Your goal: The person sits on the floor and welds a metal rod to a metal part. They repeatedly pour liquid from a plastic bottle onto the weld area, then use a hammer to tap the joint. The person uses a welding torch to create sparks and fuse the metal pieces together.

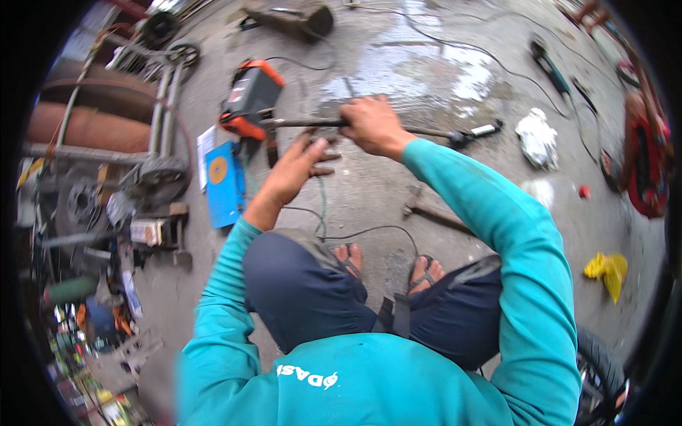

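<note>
My right hand [374, 126] is wrapped round a long dark metal rod [312, 123], holding it roughly crosswise above the concrete. At its right end sits a thicker joint-like fitting with a shiny part [477, 133]. The rod's left end reaches close to an orange and black box-shaped machine [252, 96]. Just below the rod's left half, my left hand [293, 170] has its fingers spread, with nothing seen in them. Whether its fingertips touch the rod is hard to tell. Nearer my feet lies a hammer [433, 209], its handle partly hidden behind my right arm.
A blue flat box [224, 188] lies left of my left hand. Dark cables [369, 228] cross the floor. At far right are an angle grinder [550, 67], crumpled silvery-white wrapping [536, 138] and a yellow bag [609, 271]. Another person [643, 163] is at the right edge; a cylinder cart [165, 106] stands left.
</note>
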A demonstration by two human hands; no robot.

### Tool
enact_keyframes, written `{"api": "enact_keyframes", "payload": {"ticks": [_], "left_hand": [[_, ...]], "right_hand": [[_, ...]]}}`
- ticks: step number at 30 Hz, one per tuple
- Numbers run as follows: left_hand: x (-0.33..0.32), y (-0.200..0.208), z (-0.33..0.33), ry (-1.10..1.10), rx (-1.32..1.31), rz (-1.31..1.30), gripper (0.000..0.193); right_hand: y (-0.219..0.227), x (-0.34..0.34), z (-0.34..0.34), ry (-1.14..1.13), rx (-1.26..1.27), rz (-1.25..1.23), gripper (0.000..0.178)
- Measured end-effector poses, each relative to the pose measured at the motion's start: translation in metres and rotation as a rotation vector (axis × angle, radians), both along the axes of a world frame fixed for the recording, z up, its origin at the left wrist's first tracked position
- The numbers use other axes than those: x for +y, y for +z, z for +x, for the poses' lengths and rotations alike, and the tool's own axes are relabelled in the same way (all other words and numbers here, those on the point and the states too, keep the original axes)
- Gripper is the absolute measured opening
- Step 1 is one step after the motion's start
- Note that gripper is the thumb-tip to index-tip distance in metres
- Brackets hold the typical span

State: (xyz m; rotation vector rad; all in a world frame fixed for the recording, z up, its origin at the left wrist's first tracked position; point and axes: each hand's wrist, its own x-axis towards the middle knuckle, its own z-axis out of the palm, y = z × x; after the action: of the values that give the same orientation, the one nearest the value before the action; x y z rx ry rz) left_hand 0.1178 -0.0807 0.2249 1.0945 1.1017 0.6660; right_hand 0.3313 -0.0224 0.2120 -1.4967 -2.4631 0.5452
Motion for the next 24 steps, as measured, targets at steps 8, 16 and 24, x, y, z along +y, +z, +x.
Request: {"api": "enact_keyframes", "payload": {"ticks": [8,16,24], "left_hand": [[0.074,-0.055,0.018,0.364,-0.358,-0.102,0.036],[0.177,-0.105,0.011,0.131,-0.701,-0.196,0.041],[0.178,-0.112,-0.005,0.297,-0.685,-0.164,0.046]], "right_hand": [[0.085,-0.085,0.153,-0.222,0.417,-0.122,0.047],[0.01,-0.443,0.271,-1.081,0.522,-1.087,0.025],[-0.138,-0.577,0.223,-1.953,0.014,-0.979,0.038]]}}
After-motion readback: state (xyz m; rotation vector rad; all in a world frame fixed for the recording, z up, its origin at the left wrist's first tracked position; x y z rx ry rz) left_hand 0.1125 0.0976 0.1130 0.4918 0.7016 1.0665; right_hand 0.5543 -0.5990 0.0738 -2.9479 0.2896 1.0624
